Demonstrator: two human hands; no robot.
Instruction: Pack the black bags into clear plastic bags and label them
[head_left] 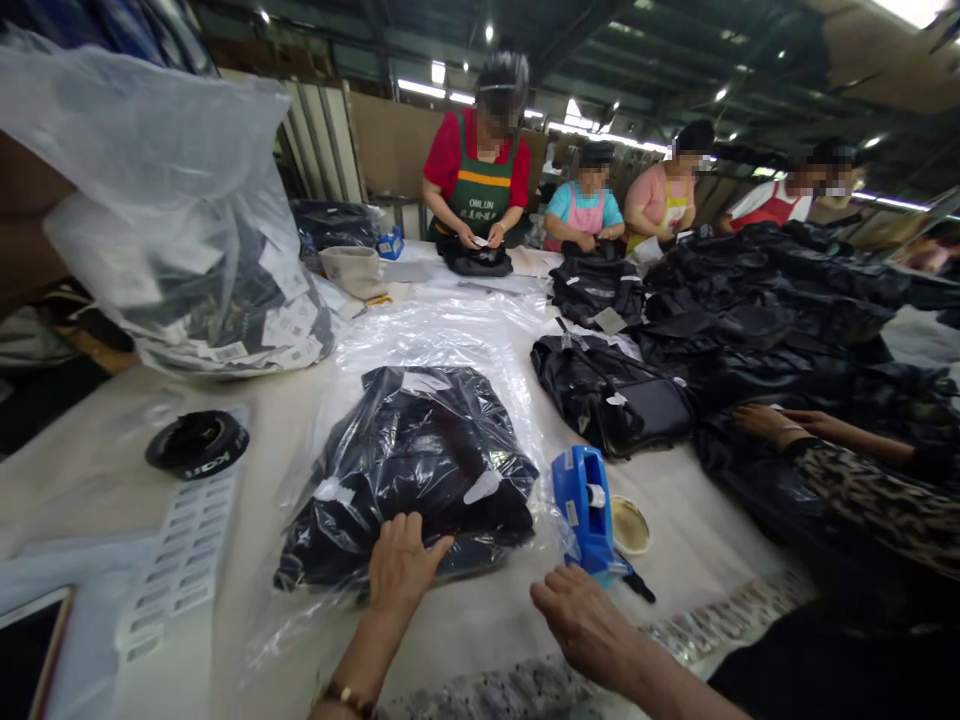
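Observation:
A black garment or bag [420, 440] lies inside a clear plastic bag [450, 335] on the table in front of me. My left hand [405, 565] rests on its near edge, fingers stretched out over the plastic. To the right, my right hand [581, 612] is closed, its fingers curled in just in front of a blue tape dispenser [585, 505]. What the curled fingers hold, if anything, is hidden. Beside the dispenser sits a round, pale-rimmed disc [630, 525].
At left are a big translucent sack [187, 220] of labelled items, a black roll [199, 445], a label sheet [184, 550] and a phone [34, 650]. Black bags [611, 390] pile up at right, where a co-worker's hands [780, 425] reach in. Several people work across the table.

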